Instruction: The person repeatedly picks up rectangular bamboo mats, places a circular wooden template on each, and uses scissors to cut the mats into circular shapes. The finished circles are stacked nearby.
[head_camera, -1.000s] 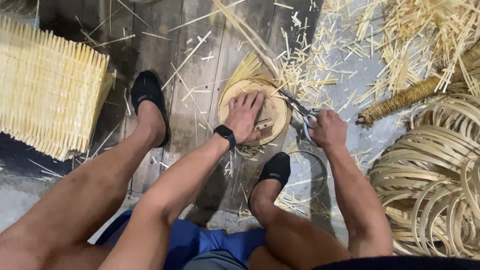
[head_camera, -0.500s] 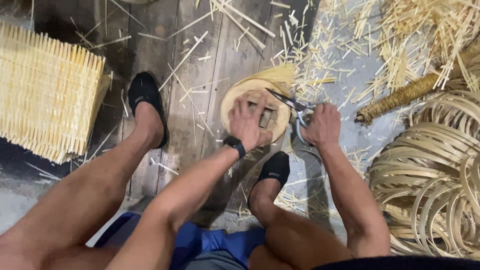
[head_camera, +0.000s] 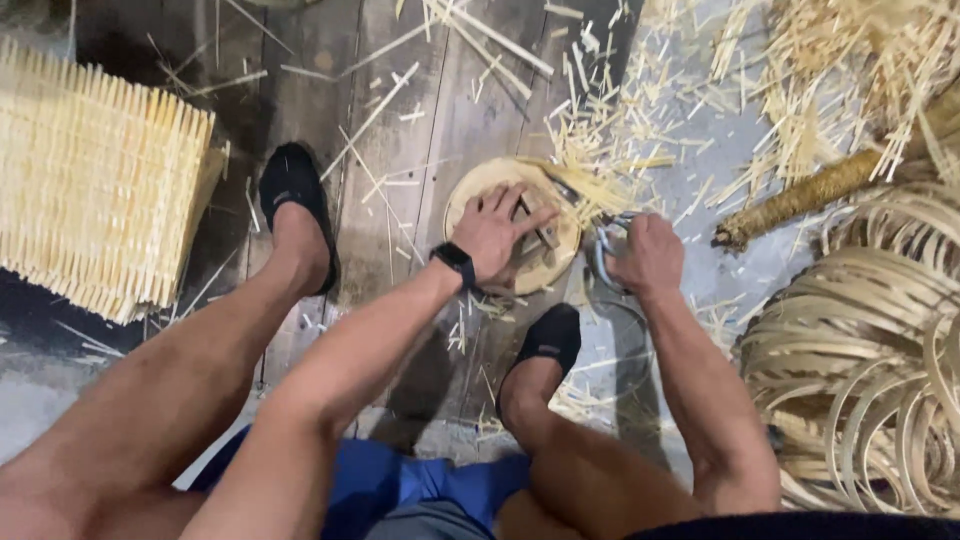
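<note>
Disc (head_camera: 480, 190) of woven bamboo lay flat on floorboards (head_camera: 300, 90), my left hand (head_camera: 497, 232) spread open upon it; right hand (head_camera: 648, 255) clenched shears (head_camera: 603, 245) at its right rim. Light, stiff, probably splintery; best held flat.

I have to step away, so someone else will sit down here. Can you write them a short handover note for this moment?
Left hand: pressed flat on the round woven bamboo disc on the floor planks, between the feet.
Right hand: gripping metal shears, blades at the disc's right edge, among protruding strips.
Done: cut offcuts lie scattered beyond the disc.
Left: some strip ends still stick out on the right side.
Nearby: woven mat stack far left, coiled bamboo strips right.
</note>
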